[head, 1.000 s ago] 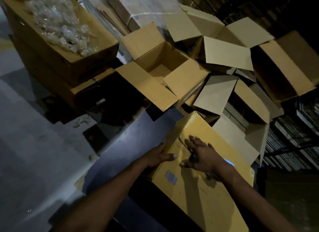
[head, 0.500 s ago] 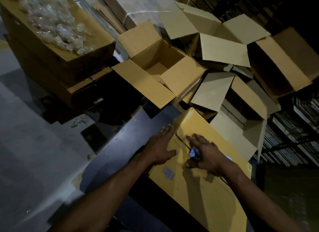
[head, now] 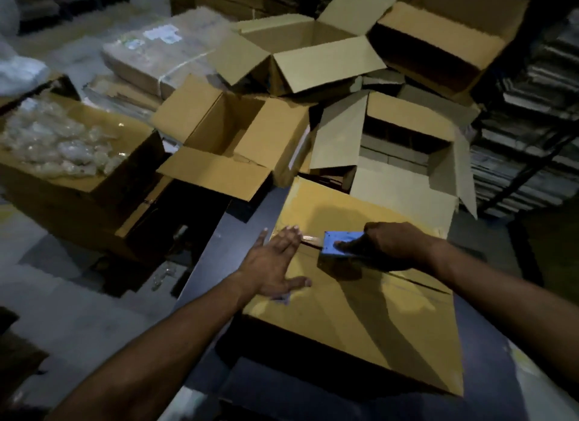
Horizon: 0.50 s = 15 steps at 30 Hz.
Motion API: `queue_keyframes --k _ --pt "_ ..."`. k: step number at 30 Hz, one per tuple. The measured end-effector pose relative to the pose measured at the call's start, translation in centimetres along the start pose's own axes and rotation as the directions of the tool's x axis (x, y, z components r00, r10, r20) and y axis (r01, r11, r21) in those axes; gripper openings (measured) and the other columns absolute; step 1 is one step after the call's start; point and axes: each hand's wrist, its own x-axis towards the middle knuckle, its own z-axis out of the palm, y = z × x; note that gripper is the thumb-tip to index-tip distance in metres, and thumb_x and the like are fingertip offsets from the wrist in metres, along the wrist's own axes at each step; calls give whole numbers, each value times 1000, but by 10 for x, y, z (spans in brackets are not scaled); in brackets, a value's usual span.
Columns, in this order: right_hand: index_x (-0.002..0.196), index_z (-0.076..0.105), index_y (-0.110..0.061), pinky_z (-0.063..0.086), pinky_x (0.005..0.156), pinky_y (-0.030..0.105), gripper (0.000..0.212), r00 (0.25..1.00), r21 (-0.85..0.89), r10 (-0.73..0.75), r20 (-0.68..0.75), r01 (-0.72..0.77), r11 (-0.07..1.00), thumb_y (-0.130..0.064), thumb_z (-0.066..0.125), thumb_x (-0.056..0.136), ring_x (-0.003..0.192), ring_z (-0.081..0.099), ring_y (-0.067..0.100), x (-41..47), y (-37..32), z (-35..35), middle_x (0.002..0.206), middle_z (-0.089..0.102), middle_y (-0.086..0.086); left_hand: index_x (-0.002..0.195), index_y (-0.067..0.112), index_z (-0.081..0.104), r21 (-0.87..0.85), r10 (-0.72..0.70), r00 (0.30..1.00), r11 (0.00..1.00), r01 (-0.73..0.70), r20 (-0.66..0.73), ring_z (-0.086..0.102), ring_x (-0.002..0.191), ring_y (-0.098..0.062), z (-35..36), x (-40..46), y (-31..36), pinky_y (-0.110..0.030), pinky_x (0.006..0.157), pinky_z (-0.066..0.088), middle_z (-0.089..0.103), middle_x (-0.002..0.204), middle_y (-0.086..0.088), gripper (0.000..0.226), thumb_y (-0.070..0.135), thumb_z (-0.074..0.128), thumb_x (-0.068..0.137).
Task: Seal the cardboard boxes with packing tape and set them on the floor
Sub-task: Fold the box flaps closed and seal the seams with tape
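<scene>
A closed cardboard box (head: 360, 311) lies on a dark table (head: 225, 251) in front of me, its top seam running left to right. My left hand (head: 275, 264) lies flat with straight fingers on the box's left end, pressing the flaps down by the seam. My right hand (head: 388, 245) grips a blue tape dispenser (head: 340, 243) set on the seam. A short strip of clear tape (head: 310, 239) runs from the dispenser to my left fingertips.
Several open empty boxes (head: 232, 145) are piled behind the table. A box (head: 72, 157) topped with clear plastic scraps stands at the left. Flat bundled cardboard (head: 163, 57) lies behind. Grey floor (head: 62, 311) shows at the lower left, dark shelving (head: 532, 132) at the right.
My right hand has drawn the dispenser rightward along the seam, away from my left hand, laying out tape. My left hand slid onto the box top. The view has tilted up.
</scene>
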Motion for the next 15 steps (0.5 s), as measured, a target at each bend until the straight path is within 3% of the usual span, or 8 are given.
queue_keyframes --k 4,8,11,13,15 --pt "150 33 -57 42 70 34 50 996 151 44 76 -55 987 -58 45 102 95 56 19 -35 27 26 115 56 -4 165 21 -13 14 8 999 1000 -8 -33 -17 158 -12 4 -1 1 -58 126 -4 -19 172 6 113 96 13 84" --pt "149 32 -60 47 71 37 57 995 143 52 83 -63 988 -48 57 99 103 58 21 -44 41 46 121 55 -3 164 25 -17 23 13 1000 1000 -13 -6 -21 157 -11 -2 -3 5 -57 126 -8 -24 170 9 109 95 15 86" --pt "130 60 -44 50 76 34 40 983 203 136 126 -159 966 -64 51 97 99 63 22 -30 29 50 119 61 -3 162 27 -21 45 -10 999 999 8 48 -23 156 -9 -8 -3 8 -58 124 -12 -28 168 11 108 96 14 86" --pt "117 62 -38 52 79 33 33 981 157 163 104 -178 971 -62 59 94 91 60 21 -19 20 54 114 63 -6 163 24 -18 86 -46 998 995 41 52 -21 157 -11 -11 -3 16 -59 123 -14 -27 169 10 112 97 11 84" --pt "136 52 -49 55 83 35 49 984 164 145 107 -161 973 -48 70 89 98 61 22 -14 19 59 118 62 -7 164 19 -14 144 -80 997 987 77 17 -22 157 -14 -13 -4 30 -60 122 -18 -24 170 5 115 97 11 84"
